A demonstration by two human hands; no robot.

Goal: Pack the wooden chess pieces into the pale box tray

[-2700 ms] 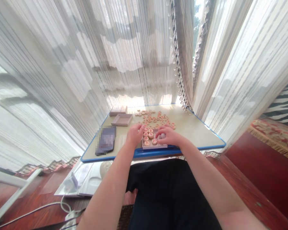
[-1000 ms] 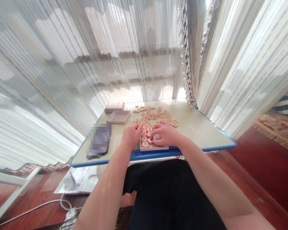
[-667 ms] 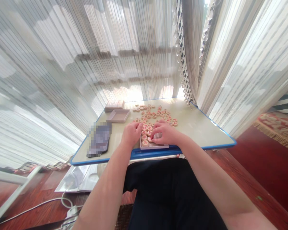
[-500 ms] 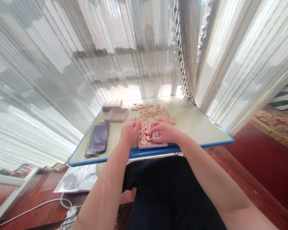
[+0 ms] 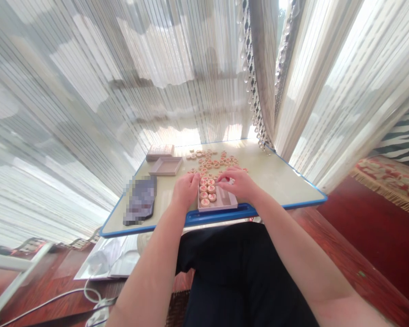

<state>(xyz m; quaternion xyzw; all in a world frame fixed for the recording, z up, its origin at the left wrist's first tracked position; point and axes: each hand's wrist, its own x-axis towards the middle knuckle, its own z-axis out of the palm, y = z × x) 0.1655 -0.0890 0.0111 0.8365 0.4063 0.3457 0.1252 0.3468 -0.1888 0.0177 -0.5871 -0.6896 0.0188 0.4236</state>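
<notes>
A shallow pale box (image 5: 229,200) lies at the table's near edge. Round Chinese chess pieces (image 5: 205,202) with red characters stand in two columns along its left side; its right part shows bare floor. My left hand (image 5: 187,188) is closed on the box's left wall, thumb near the far left corner. Over the far right part of the box hovers my right hand (image 5: 237,181), thumb and fingers apart, with no piece visible between them. Many loose chess pieces (image 5: 209,164) are scattered on the table beyond the box, some hidden behind my right hand.
The blue-edged table (image 5: 279,175) carries an open shallow box lid (image 5: 166,166), a closed box (image 5: 160,151) behind it, and a dark blurred-out flat object (image 5: 140,200) at left. Sheer string curtains (image 5: 191,91) hang beyond. A white cable and power strip (image 5: 100,313) lie on the floor.
My right hand has drawn away from the lowest piece of the right column and moved up and to the right. That piece now sits in the box. My left hand stays put.
</notes>
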